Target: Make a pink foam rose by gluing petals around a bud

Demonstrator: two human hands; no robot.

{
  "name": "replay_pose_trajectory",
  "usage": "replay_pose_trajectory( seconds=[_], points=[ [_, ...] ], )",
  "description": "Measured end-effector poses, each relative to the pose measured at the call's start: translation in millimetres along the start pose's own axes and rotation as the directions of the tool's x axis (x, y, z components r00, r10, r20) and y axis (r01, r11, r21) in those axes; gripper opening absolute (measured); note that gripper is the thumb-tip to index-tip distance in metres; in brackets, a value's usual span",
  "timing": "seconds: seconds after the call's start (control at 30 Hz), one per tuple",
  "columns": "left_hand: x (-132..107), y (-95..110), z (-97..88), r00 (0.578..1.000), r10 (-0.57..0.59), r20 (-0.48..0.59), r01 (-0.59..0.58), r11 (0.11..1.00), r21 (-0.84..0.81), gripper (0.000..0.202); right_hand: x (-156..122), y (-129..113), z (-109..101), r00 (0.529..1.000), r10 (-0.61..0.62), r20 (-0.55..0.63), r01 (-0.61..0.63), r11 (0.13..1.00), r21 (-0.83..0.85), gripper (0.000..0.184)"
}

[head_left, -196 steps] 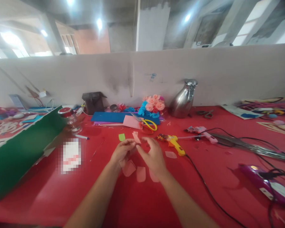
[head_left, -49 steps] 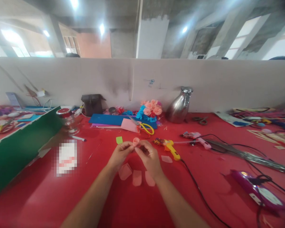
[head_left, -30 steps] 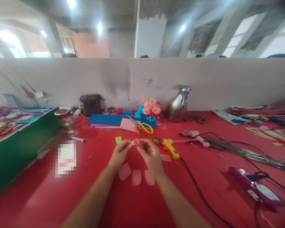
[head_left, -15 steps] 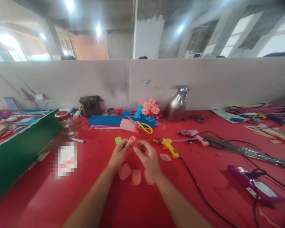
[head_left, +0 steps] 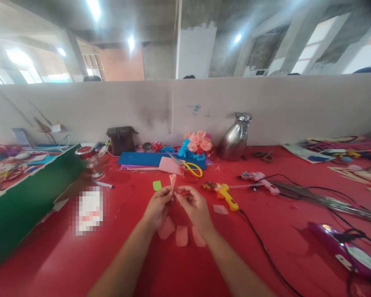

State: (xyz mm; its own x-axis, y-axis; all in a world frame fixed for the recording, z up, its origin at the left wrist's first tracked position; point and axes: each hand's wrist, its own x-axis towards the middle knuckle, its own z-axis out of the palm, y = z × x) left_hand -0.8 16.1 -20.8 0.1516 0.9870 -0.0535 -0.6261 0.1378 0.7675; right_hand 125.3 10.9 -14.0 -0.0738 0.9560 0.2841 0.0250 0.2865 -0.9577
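Observation:
My left hand and my right hand meet over the red table, fingertips pinched together. Between them stands a small rolled pink foam piece, upright and tapering like a cone. Both hands pinch its lower end. Under my wrists lie three cut pink foam petals, and another petal lies to the right. A small green foam scrap rests just left of my hands.
A yellow glue gun with a black cord lies right of my hands, a pink glue gun beyond it. Yellow-handled scissors, foam sheets, foam roses, a steel jug, a green board at left, a purple device.
Over the frames the flat pink piece has been rolled between my fingers into a tight roll; it now stands upright, and my right fingertips have closed back onto it.

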Motion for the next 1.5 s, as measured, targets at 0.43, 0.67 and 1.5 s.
replay_pose_trajectory(
  seconds=[0.43,0.67,1.5],
  points=[
    [2,0,-5.4,0.998,-0.019,-0.055,0.020,0.999,0.027,0.017,4,4,-2,0.998,0.055,-0.023,-0.055,0.998,-0.010,0.021],
    [-2,-24,3.3,0.969,0.137,-0.207,-0.092,0.973,0.212,0.008,2,25,7,0.986,0.075,-0.150,-0.084,0.995,-0.061,0.016],
    [-3,-36,-0.4,0.964,0.200,-0.175,-0.120,0.916,0.382,0.016,0,24,13,0.991,-0.011,-0.133,-0.041,0.922,-0.384,0.013]
  ],
)
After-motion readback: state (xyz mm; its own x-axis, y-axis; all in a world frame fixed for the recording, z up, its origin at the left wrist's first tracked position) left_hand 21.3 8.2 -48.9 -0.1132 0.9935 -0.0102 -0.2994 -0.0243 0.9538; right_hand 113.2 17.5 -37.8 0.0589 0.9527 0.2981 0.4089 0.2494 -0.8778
